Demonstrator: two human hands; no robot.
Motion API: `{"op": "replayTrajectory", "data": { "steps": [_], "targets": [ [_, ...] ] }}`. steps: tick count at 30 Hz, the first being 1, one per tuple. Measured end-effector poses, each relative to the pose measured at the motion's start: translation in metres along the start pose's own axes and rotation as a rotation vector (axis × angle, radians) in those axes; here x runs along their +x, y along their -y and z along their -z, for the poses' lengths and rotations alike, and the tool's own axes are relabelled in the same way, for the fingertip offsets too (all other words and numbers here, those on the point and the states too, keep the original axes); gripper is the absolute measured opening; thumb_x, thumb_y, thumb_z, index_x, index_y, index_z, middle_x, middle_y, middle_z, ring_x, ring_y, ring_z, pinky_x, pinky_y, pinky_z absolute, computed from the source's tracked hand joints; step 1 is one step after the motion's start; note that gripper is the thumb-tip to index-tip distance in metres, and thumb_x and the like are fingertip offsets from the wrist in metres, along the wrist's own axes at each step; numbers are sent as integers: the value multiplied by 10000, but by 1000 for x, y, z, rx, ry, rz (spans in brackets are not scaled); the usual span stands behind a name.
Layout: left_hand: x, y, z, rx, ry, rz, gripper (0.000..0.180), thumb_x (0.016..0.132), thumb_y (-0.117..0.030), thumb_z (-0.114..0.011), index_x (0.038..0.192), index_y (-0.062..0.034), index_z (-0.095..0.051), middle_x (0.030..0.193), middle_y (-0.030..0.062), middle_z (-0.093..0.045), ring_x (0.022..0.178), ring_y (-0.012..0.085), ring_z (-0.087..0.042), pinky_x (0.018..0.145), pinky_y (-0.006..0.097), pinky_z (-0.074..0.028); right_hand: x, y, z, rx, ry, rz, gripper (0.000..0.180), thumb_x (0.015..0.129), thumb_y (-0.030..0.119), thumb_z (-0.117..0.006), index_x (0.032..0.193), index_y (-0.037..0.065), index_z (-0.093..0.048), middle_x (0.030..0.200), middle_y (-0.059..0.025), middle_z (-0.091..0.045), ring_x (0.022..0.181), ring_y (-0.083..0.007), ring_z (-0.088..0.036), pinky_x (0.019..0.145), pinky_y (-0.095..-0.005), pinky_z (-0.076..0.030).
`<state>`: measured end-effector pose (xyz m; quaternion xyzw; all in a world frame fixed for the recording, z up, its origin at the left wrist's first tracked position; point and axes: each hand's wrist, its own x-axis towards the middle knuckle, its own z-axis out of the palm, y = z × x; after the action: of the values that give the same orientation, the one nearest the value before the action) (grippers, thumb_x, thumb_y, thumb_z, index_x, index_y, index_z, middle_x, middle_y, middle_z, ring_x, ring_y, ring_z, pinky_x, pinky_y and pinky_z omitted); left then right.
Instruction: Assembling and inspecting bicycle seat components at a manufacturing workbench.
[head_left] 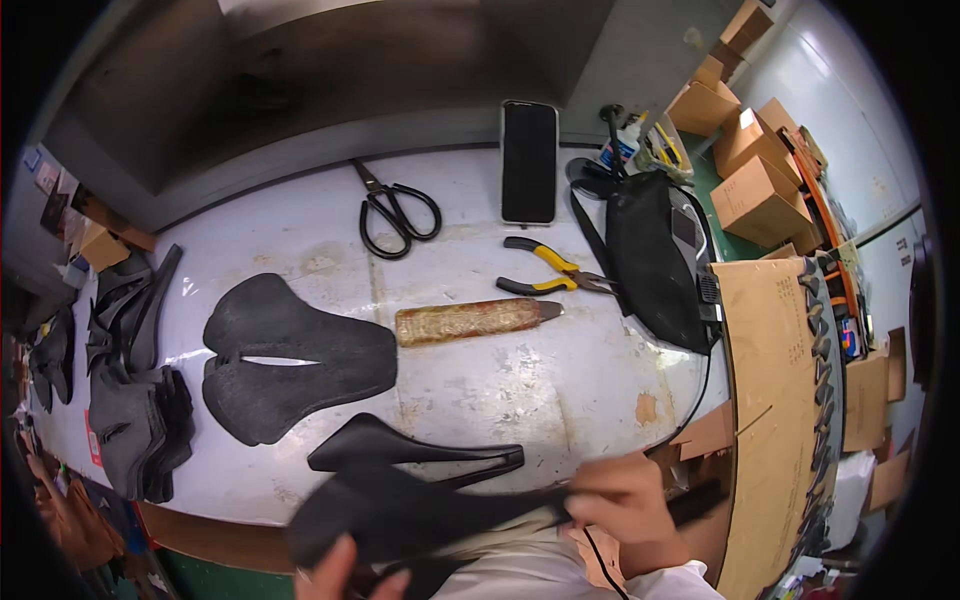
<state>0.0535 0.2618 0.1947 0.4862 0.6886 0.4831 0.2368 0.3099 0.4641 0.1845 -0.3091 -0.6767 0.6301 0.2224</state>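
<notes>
A black bicycle saddle piece (400,515), smeared by motion, is held low in front of me at the near table edge. My right hand (622,500) is closed on its narrow end. At its wide end, my left hand (350,575) grips from below, cut off by the lower picture edge. Just beyond lies a black saddle shell (400,445) with a long slot, partly covered by the held piece. Farther left a flat black saddle cover (330,375) with a central slit lies spread out. Beside its tip rests a knife (470,322) with a tape-wrapped handle.
Black-handled scissors (385,212), a phone (529,165) and yellow-black pliers (555,270) lie across the table's far part. A black bag (650,260) sits at right, by a cardboard box (770,400). Stacked black saddle covers (135,430) stand at left.
</notes>
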Motion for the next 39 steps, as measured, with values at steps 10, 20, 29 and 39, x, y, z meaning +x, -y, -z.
{"op": "replayTrajectory", "data": {
  "steps": [10, 20, 29, 39],
  "targets": [
    [51, 35, -11, -381, 33, 378, 832, 612, 125, -740, 1387, 68, -440, 1311, 150, -536, 1137, 226, -589, 935, 305, -493, 28, -32, -21, 53, -182, -399, 191, 850, 80, -742, 778, -41, -612, 573, 6, -546, 532, -30, -565, 461, -194, -421],
    [51, 37, -7, -381, 47, 384, 869, 570, 105, -745, 1382, 80, -437, 1295, 157, -554, 1183, 245, -564, 1013, 335, -443, 33, -31, -25, -14, -169, -411, 202, 845, 70, -740, 749, -35, -597, 567, 18, -524, 512, -14, -516, 448, -198, -387],
    [45, 35, -4, -59, 103, 371, 906, 558, 51, -768, 1406, 15, -451, 1258, 133, -567, 921, 145, -582, 794, 233, -455, 43, -27, -30, -347, -102, -347, 191, 802, 105, -751, 796, -19, -606, 550, -55, -539, 499, -86, -505, 483, -245, -428],
    [16, 41, -31, -188, -341, 451, 796, 705, -1, -747, 1408, -42, -377, 994, 28, -505, 922, 140, -557, 832, 269, -467, 46, -14, -26, -168, -2, -415, 243, 879, 131, -709, 1007, -43, -597, 580, 15, -526, 518, -42, -570, 449, -197, -414]
  ]
}}
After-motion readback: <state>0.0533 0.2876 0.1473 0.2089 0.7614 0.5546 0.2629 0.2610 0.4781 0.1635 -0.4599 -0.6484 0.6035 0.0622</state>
